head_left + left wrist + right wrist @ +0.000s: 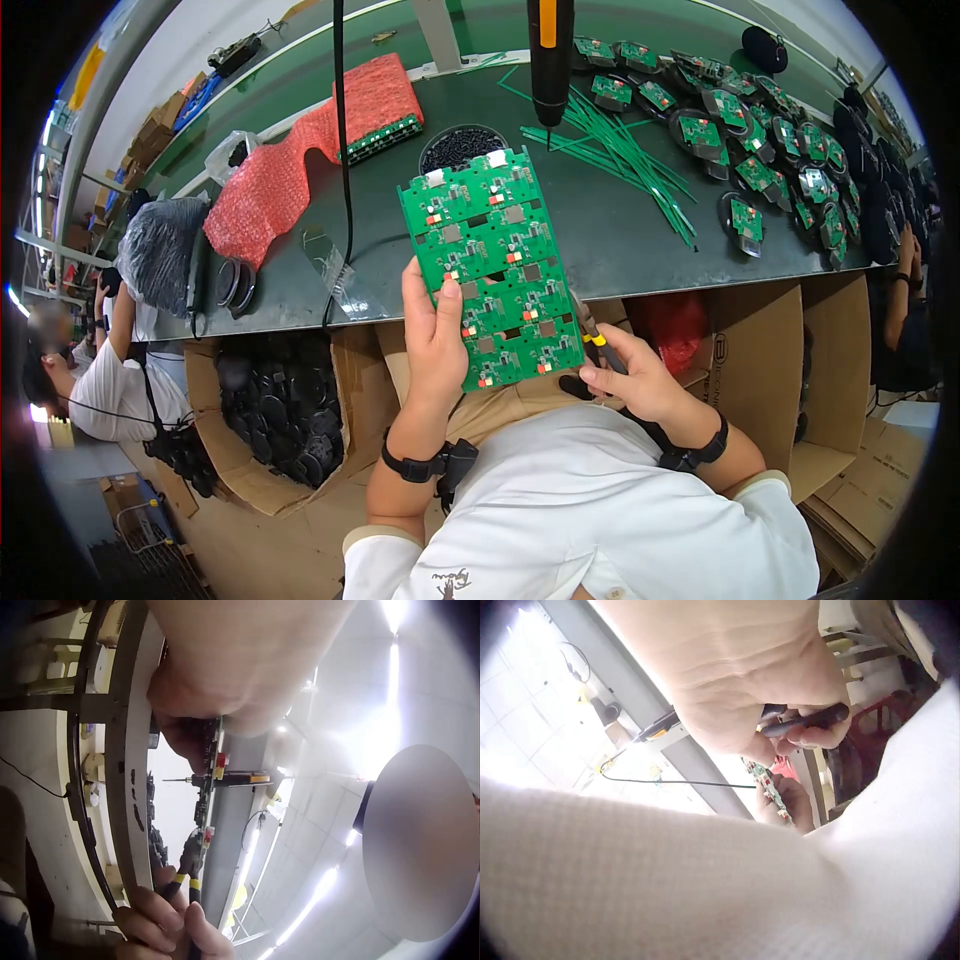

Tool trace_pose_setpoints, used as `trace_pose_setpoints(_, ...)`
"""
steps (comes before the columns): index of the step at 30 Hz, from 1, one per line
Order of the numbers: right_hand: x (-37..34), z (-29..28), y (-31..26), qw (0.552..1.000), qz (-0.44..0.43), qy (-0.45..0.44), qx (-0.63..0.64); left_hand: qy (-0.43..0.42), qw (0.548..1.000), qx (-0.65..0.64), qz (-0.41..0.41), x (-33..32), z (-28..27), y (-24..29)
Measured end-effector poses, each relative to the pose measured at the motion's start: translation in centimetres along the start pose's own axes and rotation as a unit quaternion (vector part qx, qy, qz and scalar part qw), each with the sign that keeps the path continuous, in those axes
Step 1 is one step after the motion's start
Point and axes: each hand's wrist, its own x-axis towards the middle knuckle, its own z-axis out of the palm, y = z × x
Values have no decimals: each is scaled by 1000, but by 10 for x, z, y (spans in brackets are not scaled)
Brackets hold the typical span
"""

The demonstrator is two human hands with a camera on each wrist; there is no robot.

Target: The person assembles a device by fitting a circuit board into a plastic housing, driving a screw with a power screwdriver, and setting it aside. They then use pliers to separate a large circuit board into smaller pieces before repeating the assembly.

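Observation:
A green circuit board panel (pixel 490 270), made up of several joined boards with red and white parts, is held up in front of the body. My left hand (pixel 436 335) grips its left edge, thumb lying over the face. At the lower right edge, pliers (pixel 598 340) with black and yellow handles are held in my right hand (pixel 640 378), their jaws at the board's edge. In the left wrist view the plier handles (pixel 194 885) point down from the panel's edge, fingers wrapped round them. The right wrist view shows the dark handle ends (pixel 810 720) in the curled fingers.
Behind the panel is a dish of small black parts (pixel 462 146). A screwdriver (pixel 550 70) hangs above the bench. Green strips (pixel 630 150) and many round units with boards (pixel 740 120) lie right. Red bubble wrap (pixel 265 195) lies left; a carton (pixel 215 400) holds black discs.

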Motion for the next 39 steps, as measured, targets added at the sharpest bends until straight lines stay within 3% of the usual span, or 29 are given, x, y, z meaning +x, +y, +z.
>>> trace_pose_setpoints(3,3,3,-6,999,-28,25,3,-17,1000,21,16,-4,2,4)
trace_pose_setpoints(5,4,3,-7,992,-57,53,-98,-14,1000,21,16,-4,2,4)
trace_pose_setpoints(9,1,0,-1,998,-15,32,-49,10,1000,6,-6,-6,2,6)
trace_pose_setpoints(11,2,-5,16,968,7,-88,235,-2,999,-28,-34,-7,2,5)
trace_pose_setpoints(14,1,5,12,938,21,-110,329,-9,994,-81,-76,-8,1,-3)
trace_pose_setpoints(16,1,6,8,961,23,-79,264,-5,991,-100,-91,-9,-1,-6)
trace_pose_setpoints(18,4,3,4,979,25,-48,197,25,997,-39,-58,-10,-5,-5)
trace_pose_setpoints(20,8,-2,1,994,-20,-42,101,20,999,-31,-36,-11,-6,-3)
trace_pose_setpoints(24,13,4,-10,998,-34,25,43,-14,1000,23,-7,-18,-6,-3)
trace_pose_setpoints(31,12,7,-13,998,-46,35,14,-21,999,31,4,-26,-5,7)
trace_pose_setpoints(34,10,5,-5,996,3,19,82,-16,998,-2,-54,-25,-9,1)
trace_pose_setpoints(36,10,10,-3,966,14,-31,255,-20,994,-55,-98,-27,-7,-5)
trace_pose_setpoints(37,8,11,-4,966,13,-30,255,-24,984,-108,-142,-27,-6,-8)
trace_pose_setpoints(39,6,15,-8,944,29,-54,325,-24,981,-121,-148,-29,-5,-15)
